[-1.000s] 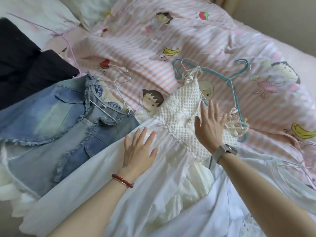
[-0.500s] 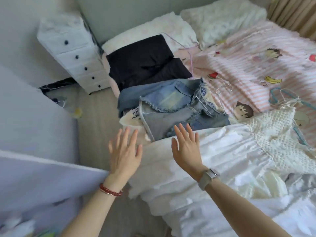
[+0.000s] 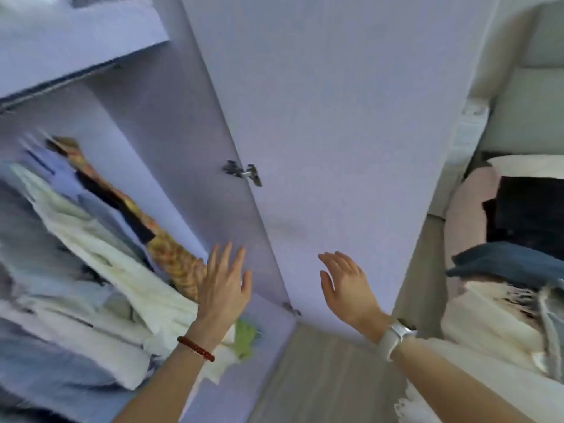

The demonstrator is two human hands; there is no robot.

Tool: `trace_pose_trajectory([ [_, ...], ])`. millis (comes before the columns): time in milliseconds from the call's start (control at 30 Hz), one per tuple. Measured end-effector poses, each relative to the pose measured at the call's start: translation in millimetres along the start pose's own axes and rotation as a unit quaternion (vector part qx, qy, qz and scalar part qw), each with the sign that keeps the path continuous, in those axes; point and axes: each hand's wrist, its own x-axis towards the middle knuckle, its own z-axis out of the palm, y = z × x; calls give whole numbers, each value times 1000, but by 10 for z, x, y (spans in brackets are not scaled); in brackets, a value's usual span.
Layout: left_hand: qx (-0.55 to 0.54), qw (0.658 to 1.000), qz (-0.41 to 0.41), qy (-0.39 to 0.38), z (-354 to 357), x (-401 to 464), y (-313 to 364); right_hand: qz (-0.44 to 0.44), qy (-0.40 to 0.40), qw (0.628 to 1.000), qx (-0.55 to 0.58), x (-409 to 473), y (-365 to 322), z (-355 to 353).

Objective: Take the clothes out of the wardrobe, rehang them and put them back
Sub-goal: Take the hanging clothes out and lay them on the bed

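Lilac wardrobe (image 3: pixel 305 102) open | clothes (image 3: pixel 100 254) hang inside – blurred, perhaps several | more garments (image 3: pixel 500 267) on bed, not returned | left hand (image 3: pixel 224 288) and right hand (image 3: pixel 348 288) spread flat, empty – task partway

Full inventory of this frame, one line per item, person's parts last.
wardrobe door: 1, pale lilac, open, centre.
hinge: 1, metal, on the door's inner edge; a second fitting lower down is too blurred to name.
hanging clothes: several, white, pale blue, one orange patterned, inside the wardrobe at left; blurred.
green item: 1, light green, at the wardrobe's bottom edge.
floor: grey-brown, bottom centre.
clothes pile: dark, blue and white pieces, on the bed at right.
left hand: open, red bead bracelet, in front of the hanging clothes.
right hand: open, white watch, in front of the door.
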Motion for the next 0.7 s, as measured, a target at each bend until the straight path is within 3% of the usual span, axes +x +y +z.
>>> trace_pose_trajectory([
  [167, 47, 992, -48, 110, -424, 137, -758, -111, -8, 993, 41, 695, -787, 175],
  [300, 89, 980, -86, 157, -708, 307, -1262, -186, -42, 977, 95, 1300, -1500, 325],
  [500, 90, 977, -175, 86, -799, 840, -1779, -226, -86, 958, 155, 2200, -2346, 572],
  [700, 109, 978, -178, 9, -648, 1244, -1971, -235, -137, 952, 141, 2669, -2602, 816],
])
